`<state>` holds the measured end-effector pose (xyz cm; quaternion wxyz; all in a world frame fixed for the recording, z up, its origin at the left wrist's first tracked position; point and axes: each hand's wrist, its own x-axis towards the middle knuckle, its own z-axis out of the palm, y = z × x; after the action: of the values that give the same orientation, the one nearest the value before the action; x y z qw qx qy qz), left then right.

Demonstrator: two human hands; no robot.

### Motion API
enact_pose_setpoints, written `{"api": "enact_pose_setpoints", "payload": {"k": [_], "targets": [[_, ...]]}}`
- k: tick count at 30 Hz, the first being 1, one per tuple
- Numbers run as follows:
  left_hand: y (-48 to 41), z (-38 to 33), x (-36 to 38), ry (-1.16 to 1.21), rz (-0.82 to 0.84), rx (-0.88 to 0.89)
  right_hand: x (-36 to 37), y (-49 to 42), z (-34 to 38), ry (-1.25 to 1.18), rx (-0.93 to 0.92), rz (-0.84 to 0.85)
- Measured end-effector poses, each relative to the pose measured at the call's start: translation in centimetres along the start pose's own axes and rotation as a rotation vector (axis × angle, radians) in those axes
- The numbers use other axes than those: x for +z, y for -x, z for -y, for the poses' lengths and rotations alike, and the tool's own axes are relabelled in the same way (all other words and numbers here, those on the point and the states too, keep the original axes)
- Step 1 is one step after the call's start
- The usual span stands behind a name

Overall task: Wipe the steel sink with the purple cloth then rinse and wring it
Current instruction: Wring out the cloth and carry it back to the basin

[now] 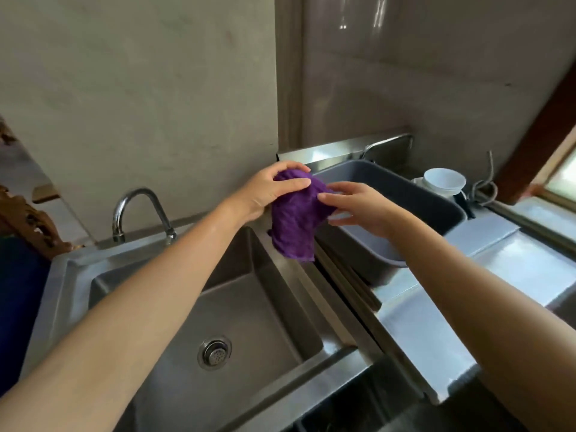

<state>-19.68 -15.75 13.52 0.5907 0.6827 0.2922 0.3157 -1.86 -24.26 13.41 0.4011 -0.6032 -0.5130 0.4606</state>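
Observation:
The purple cloth (294, 218) hangs bunched in the air above the far right corner of the steel sink (249, 294). My left hand (271, 190) grips its top, fingers curled over the fabric. My right hand (358, 207) pinches the cloth's right side with thumb and fingertips. The sink basin lies below, with a round drain strainer (215, 353) near its front. A chrome tap (140, 210) curves over the sink's back edge; no water runs from it.
A grey plastic tub (436, 201) stands on the steel counter to the right of the sink. Behind it are stacked white bowls (444, 180), a second tap (386, 143) and a coiled hose (484, 187). A carved wooden piece (28, 219) stands at the left.

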Motion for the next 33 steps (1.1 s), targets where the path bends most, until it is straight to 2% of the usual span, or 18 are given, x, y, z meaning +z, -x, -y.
{"api": "enact_pose_setpoints", "payload": {"k": [2, 5, 10, 13, 15, 18, 20, 23, 26, 28, 29, 31, 33], "targets": [[-0.2, -1.3, 0.6, -0.003, 0.106, -0.039, -1.6, 1.0, 0.8, -0.080, -0.049, 0.018], [-0.4, -3.1, 1.1, -0.129, 0.266, -0.064, -3.8, 2.0, 2.3, -0.133, -0.126, -0.016], [-2.2, -5.8, 1.2, -0.377, 0.280, -0.042, -6.5, 2.3, 4.5, 0.056, -0.234, -0.198], [-4.4, -6.1, 1.0, -0.455, 0.277, -0.033, -7.9, 0.9, 5.0, 0.038, -0.229, -0.235], [-6.2, -6.1, 1.1, -0.399, 0.272, -0.007, -8.9, -0.3, 5.1, -0.122, -0.216, -0.191], [-9.0, -5.7, 1.6, -0.186, 0.265, 0.061, -10.8, -2.4, 4.8, -0.335, -0.234, -0.153], [-10.7, -5.1, 2.1, -0.102, 0.280, 0.069, -11.6, -3.7, 4.4, -0.228, -0.224, -0.234], [-13.2, -3.6, 3.1, -0.126, 0.288, 0.020, -12.4, -5.0, 3.9, -0.049, -0.226, -0.352], [-15.2, -2.7, 3.8, -0.064, 0.248, -0.049, -13.3, -5.7, 2.6, -0.278, -0.299, -0.356], [-16.3, -2.5, 4.7, 0.013, 0.222, -0.050, -13.5, -6.3, 1.0, -0.372, -0.217, -0.390], [-16.6, -2.5, 5.3, 0.044, 0.214, -0.052, -13.5, -6.9, -0.1, -0.373, -0.118, -0.386], [-17.2, -2.4, 6.7, 0.122, 0.202, -0.075, -13.1, -7.6, -2.6, -0.374, 0.078, -0.259], [-17.8, -1.9, 7.6, 0.213, 0.179, -0.110, -12.9, -8.3, -4.7, -0.495, 0.136, -0.081]]}}
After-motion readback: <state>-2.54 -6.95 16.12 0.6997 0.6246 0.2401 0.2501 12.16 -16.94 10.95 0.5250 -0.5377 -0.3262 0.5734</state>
